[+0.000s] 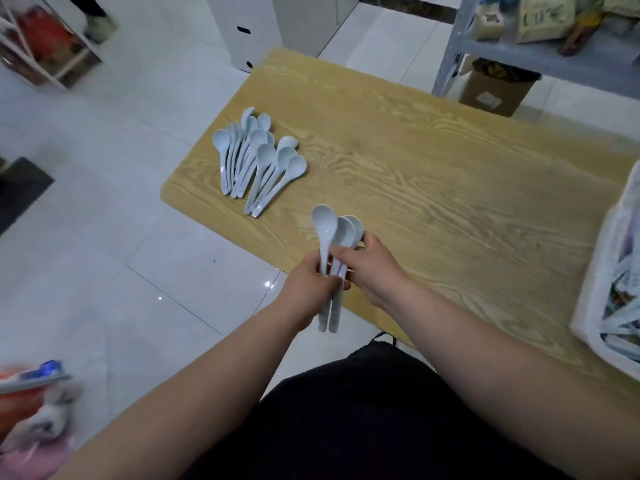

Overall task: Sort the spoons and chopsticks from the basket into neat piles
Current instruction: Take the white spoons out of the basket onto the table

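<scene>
My left hand (308, 292) grips the handles of a small bunch of pale blue spoons (332, 233) over the table's near left edge, bowls pointing away from me. My right hand (370, 265) holds the same bunch from the right, thumb across the necks. A pile of several pale blue spoons (258, 157) lies fanned on the wooden table (433, 174) at its left end, handles toward me. The white basket (602, 299) stands at the right edge, with more utensils inside, partly cut off by the frame.
A grey metal shelf (540, 53) with packets and a cardboard box (495, 91) stands behind the table's far right. White cabinets (242, 29) are at the back. White floor tiles lie to the left, with a red-and-blue object (31, 386) at the lower left.
</scene>
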Tool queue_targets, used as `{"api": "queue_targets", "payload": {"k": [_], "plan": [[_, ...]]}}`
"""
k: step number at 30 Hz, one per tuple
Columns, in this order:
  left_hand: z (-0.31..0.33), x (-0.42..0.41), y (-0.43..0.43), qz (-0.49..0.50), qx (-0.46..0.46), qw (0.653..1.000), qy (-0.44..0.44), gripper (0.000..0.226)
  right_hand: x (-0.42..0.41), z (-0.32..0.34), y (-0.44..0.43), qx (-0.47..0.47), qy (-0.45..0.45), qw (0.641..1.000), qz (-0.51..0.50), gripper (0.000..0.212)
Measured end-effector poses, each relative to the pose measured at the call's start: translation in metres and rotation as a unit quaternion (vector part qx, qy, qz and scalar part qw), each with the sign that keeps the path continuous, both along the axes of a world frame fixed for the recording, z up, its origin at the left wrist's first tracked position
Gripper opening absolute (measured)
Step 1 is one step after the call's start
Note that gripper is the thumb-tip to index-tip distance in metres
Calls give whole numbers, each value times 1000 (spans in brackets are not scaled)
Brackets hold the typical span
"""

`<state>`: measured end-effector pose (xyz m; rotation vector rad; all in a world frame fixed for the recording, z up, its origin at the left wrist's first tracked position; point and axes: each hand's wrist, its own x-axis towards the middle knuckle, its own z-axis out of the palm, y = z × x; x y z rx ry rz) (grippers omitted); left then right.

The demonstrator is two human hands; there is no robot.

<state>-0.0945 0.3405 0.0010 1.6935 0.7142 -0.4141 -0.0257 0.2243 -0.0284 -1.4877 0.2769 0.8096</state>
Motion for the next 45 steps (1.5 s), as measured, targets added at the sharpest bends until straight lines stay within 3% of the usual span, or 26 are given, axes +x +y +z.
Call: {"api": "queue_targets", "payload": {"k": [4, 8, 11, 16, 22, 25, 26, 30, 35, 38, 42, 45], "plan": [[-2, 30, 19, -59, 49, 996, 37, 19, 22, -8, 30, -12, 9, 1000, -27, 57], [-12, 56, 42, -108, 63, 991, 52, 25, 44, -18, 59, -53, -2, 997, -47, 60], [-22, 72, 75, -165, 95, 980, 60, 9, 61, -33, 86, -45, 27, 995, -82, 59], [-48, 108, 151, -191, 90, 975, 64, 26, 102, -62, 138, -6, 78, 983, -166, 46], [-67, 179, 289, -104, 145, 984, 5, 41, 138, -83, 178, -105, 87, 937, -321, 44], [-77, 218, 348, -92, 199, 976, -8, 62, 155, -92, 196, -149, 88, 906, -387, 33], [-77, 227, 358, -101, 220, 970, -7, 69, 159, -93, 198, -155, 92, 901, -394, 38], [-84, 265, 379, -149, 234, 961, 6, 77, 167, -99, 215, -231, 86, 894, -374, 65], [-95, 290, 379, -195, 221, 956, 5, 78, 173, -91, 228, -339, 39, 894, -290, 44], [-100, 290, 381, -216, 217, 952, -6, 81, 173, -92, 232, -421, -1, 884, -206, 47], [-103, 283, 387, -207, 230, 951, -5, 88, 161, -94, 229, -415, -8, 890, -187, 51], [-105, 274, 389, -204, 217, 955, -12, 87, 153, -93, 227, -383, -29, 904, -188, 35]]}}
